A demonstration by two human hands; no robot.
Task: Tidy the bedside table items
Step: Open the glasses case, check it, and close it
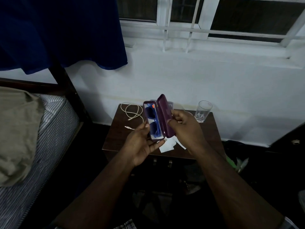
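Purple glasses case (pixel 158 118) held above dark bench (pixel 115 134), lid partly open, blue sunglasses (pixel 152 119) inside. Left hand (pixel 142 142) grip wrapped round lower shell; right hand (pixel 184 124) grip pinching lid edge. White cable (pixel 133 113) coiled at bench's back left, glass (pixel 203 111) back right, paper scraps (pixel 170 144) near front edge.

Both forearms are bare, with checked fabric (pixel 127 224) showing at the lower frame edge.
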